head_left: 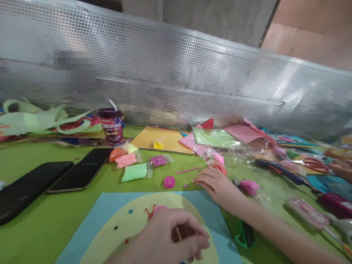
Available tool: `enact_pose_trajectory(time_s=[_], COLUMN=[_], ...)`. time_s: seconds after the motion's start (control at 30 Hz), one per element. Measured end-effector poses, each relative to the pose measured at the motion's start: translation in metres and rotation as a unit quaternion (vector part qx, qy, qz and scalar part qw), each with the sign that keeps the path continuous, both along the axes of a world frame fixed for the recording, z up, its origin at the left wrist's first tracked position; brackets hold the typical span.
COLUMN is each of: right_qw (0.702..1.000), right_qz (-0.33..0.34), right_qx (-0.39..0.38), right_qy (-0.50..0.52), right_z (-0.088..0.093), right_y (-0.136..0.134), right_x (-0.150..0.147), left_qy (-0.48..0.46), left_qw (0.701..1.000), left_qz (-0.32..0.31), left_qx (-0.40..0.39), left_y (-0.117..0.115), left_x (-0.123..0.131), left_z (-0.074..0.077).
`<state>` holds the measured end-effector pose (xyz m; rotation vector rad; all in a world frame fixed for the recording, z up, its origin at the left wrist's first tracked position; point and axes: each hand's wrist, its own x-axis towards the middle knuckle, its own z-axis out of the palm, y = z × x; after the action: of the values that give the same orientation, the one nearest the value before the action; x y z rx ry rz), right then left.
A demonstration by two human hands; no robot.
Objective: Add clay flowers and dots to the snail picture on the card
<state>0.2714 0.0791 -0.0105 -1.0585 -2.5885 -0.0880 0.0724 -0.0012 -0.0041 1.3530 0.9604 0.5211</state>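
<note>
My left hand (167, 238) is over the blue sheet (96, 220) with its pale yellow round shape (110, 240). Its fingers curl toward the thumb, and a thin pale stick-like thing shows between them; what they grip is unclear. Just behind it lies a pink clay piece (159, 209) with red antenna-like bits (150, 211). Small blue, black and red dots are on the yellow. My right hand (214, 181) reaches past the sheet's back edge, fingers low on the green table, their tips beside a tiny pink ball (186, 185). A pink dotted disc (169, 182) lies left of it.
Two dark phones (82, 170) lie at the left, near a purple drink cup (112, 126). Bagged clay (135, 171) and paper sheets (162, 138) sit behind. Green scissors (242, 240) are under my right forearm. Another person's hand (341, 168) is at the right edge, by red-handled scissors (316, 165).
</note>
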Motion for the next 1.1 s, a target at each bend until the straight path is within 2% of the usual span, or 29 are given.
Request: enact_pose_trajectory(time_s=[0.13,0.27,0.53,0.67,0.73,0.83,0.97,1.1], right_qw=[0.999,0.999,1.000,0.999,0.997,0.991,0.981,0.970], right_qz=[0.000,-0.012,0.002,0.010,0.013,0.020,0.028,0.056], right_qx=[0.002,-0.018,-0.002,0.004,0.006,0.027,0.085,0.145], right_qy=[0.041,0.031,-0.007,0.034,0.076,0.129,0.174,0.189], right_z=[-0.002,-0.001,-0.005,-0.001,0.003,0.007,0.015,0.027], right_y=[0.002,0.003,0.004,0.000,-0.003,-0.005,-0.010,-0.029], right_x=[0.002,0.001,0.000,-0.001,-0.002,-0.002,-0.001,-0.004], left_qy=[0.005,-0.008,-0.005,0.004,-0.017,-0.066,-0.099,-0.142], left_qw=[1.000,1.000,1.000,1.000,0.999,0.994,0.987,0.982], left_qz=[0.005,-0.018,0.004,0.002,0.020,0.064,0.118,0.121], left_qx=[0.003,0.001,0.010,0.008,0.026,0.051,0.041,0.023], left_y=[0.000,-0.001,-0.001,0.000,0.002,0.006,0.011,0.012], left_x=[0.000,-0.003,-0.002,-0.001,-0.001,-0.001,-0.001,0.000], left_z=[0.004,0.008,-0.005,-0.002,-0.004,-0.010,-0.013,-0.009])
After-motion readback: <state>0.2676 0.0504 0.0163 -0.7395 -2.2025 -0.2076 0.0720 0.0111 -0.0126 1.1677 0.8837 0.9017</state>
